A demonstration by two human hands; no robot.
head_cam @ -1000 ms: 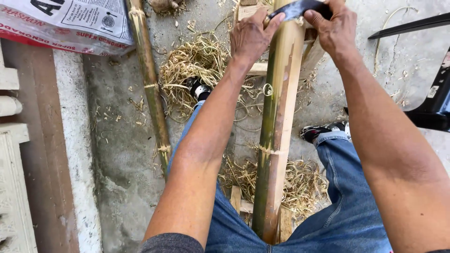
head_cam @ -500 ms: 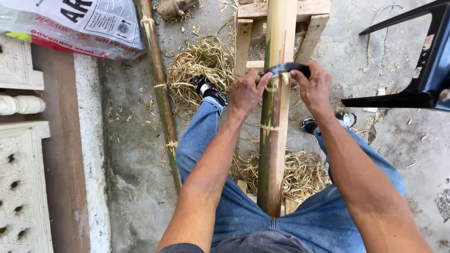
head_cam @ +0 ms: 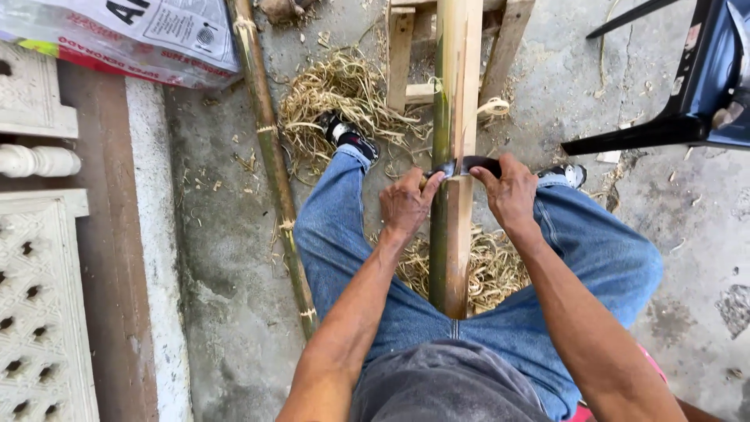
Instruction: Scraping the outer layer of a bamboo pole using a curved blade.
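1. Left hand: fingers curled tight around one end of a drawknife, just left of the pole.
2. Right hand: closed in a fist on the tool's dark right handle, just right of the pole.
3. Drawknife: lies crosswise on the bamboo pole, its blade touching the peeled face.
4. Bamboo pole: runs from between the person's knees up to a wooden stand; pale where stripped, green along its left edge.
5. Shavings: straw-coloured curls heaped on the concrete under the pole and around the shoes.
6. Second bamboo stalk: lies on the ground, well left of the left leg.
7. Dark chair: stands at upper right.
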